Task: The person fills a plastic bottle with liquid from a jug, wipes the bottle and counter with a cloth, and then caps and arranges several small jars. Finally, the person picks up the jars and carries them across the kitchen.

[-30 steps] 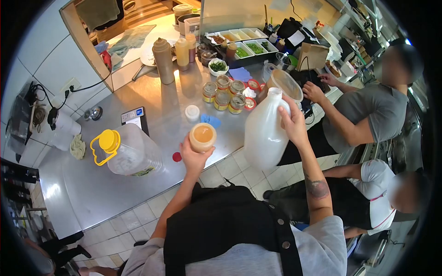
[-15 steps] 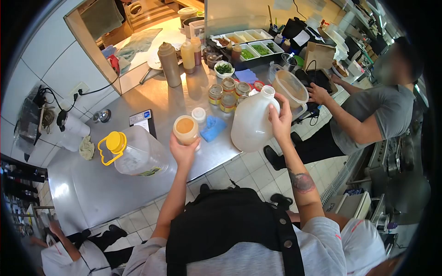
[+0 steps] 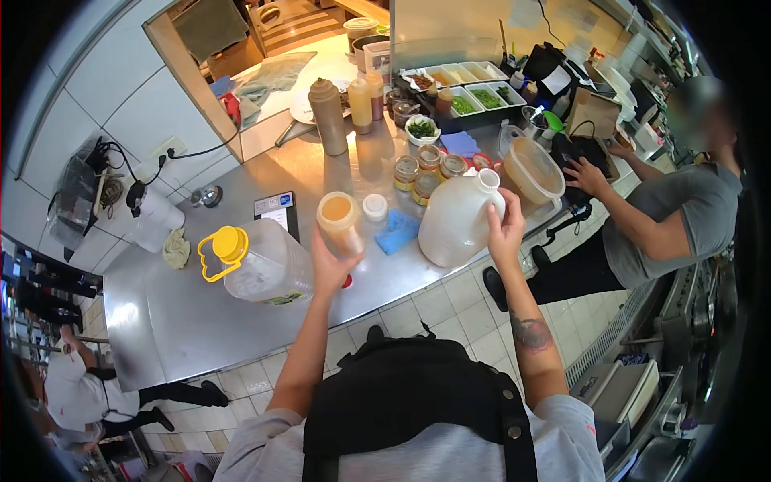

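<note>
My left hand (image 3: 331, 263) is wrapped round the lower part of an open clear plastic bottle (image 3: 344, 226) with orange-brown sauce showing at its wide mouth. My right hand (image 3: 505, 228) grips the handle side of a whitish plastic jug (image 3: 452, 226), which is uncapped and near the table's front edge. Between the two stand a white cap (image 3: 374, 207) and a crumpled blue cloth (image 3: 396, 232). A small red cap (image 3: 347, 281) lies just by my left hand. To the left is a large clear jug (image 3: 271, 261) with a yellow lid and handle.
Several small glass jars (image 3: 426, 189) stand behind the whitish jug on the steel table (image 3: 161, 321). Squeeze bottles (image 3: 328, 116) and a tray of toppings (image 3: 462, 88) are farther back. A clear plastic tub (image 3: 532, 173) sits at right, near a co-worker (image 3: 666, 201).
The camera view has shifted, so the table appears farther right and lower. My left hand has moved the sauce bottle slightly away from me, and the red cap beside it now shows.
</note>
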